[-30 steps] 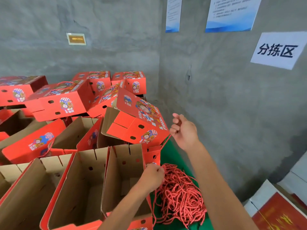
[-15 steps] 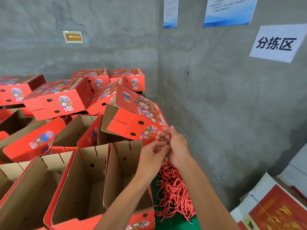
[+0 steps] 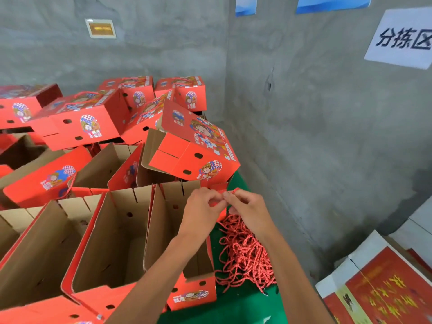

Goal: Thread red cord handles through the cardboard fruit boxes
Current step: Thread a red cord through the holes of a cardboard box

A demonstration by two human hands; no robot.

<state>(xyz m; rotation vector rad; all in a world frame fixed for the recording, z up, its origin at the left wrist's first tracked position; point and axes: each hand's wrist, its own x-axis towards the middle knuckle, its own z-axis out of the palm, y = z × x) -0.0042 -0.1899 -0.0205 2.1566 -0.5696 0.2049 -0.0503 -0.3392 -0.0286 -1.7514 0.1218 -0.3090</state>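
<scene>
Head view: left hand (image 3: 203, 210) and right hand (image 3: 249, 210) meeting fingertip to fingertip, both pinching one red cord (image 3: 230, 192) just above the far right corner of the open box (image 3: 173, 232). Loose cords (image 3: 246, 251) heaped on the green table (image 3: 236, 307) beside that box, under the right wrist. Probably straightening an end before feeding. Best to pinch close to the tip, keep it stiff, aim squarely at a wall hole (image 3: 175, 207), then draw slack from the pile without dragging neighbours along.
</scene>
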